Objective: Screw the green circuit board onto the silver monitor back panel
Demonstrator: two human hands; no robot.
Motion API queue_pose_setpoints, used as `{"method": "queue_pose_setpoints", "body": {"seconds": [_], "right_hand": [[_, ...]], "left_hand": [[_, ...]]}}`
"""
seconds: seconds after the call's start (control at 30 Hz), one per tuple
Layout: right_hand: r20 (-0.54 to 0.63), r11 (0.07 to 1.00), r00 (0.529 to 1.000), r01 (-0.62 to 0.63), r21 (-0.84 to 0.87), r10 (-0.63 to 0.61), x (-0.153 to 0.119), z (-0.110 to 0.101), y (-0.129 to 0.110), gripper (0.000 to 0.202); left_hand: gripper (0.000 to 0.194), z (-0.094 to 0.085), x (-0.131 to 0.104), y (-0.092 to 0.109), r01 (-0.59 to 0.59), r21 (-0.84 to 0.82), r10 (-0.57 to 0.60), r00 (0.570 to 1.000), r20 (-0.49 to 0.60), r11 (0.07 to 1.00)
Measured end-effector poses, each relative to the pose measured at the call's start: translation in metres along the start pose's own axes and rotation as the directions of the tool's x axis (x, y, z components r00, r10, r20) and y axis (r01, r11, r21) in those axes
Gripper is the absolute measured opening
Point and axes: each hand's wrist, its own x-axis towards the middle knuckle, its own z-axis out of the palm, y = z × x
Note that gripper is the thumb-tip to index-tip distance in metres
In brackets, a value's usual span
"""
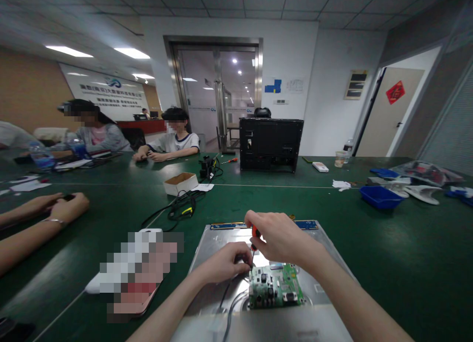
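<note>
My right hand (283, 238) is closed around the red-orange handle of a screwdriver (254, 232). The shaft points down at the upper left corner of a green circuit board (275, 288). Beside the tip, my left hand (225, 262) has its fingers pinched together; whatever they hold is hidden. The board lies on the silvery metal back of a flat display panel (323, 278), which rests before me. Dark cables (229, 312) run across the panel at the board's left. Along the panel's far edge is a narrow blue circuit strip (306, 225).
A blue tray (381, 197) lies to the right, and a black-cased device (271, 145) stands at the back. An open white box (181, 184) and coiled black cables (181, 206) are ahead left. Another person's hands (66, 207) are at the left; two people sit farther back.
</note>
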Motion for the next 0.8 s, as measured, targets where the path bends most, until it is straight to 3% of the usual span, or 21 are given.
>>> {"method": "queue_pose_setpoints", "body": {"seconds": [0.1,0.2,0.4,0.6,0.7,0.8], "right_hand": [[-0.007,0.998,0.999,-0.038,-0.042,0.038,0.001,-0.001,-0.001,0.012],[-0.004,0.997,0.999,-0.046,-0.057,0.046,-0.001,-0.003,-0.001,0.020],[0.022,0.997,0.998,0.061,0.047,-0.062,-0.007,-0.005,0.002,0.025],[-0.001,0.998,1.000,-0.023,-0.052,0.023,-0.002,-0.003,0.000,0.010],[-0.002,0.995,0.999,-0.055,-0.088,0.055,-0.002,-0.003,-0.001,0.017],[-0.001,0.999,1.000,0.014,-0.050,-0.014,-0.004,-0.005,0.000,0.016]], "left_hand": [[0.013,-0.001,-0.001,0.004,0.007,0.010,-0.007,1.000,0.004,1.000],[0.015,-0.001,0.000,0.001,-0.012,-0.007,0.012,1.000,0.015,1.000],[0.016,0.001,0.002,-0.007,-0.040,-0.027,0.040,0.999,0.004,0.999],[0.012,-0.001,-0.002,0.006,0.017,0.011,-0.017,1.000,0.006,1.000],[0.011,-0.001,-0.001,0.005,0.023,0.013,-0.023,1.000,0.010,1.000],[0.017,0.000,0.001,-0.001,-0.007,-0.010,0.007,1.000,0.011,1.000]]}}
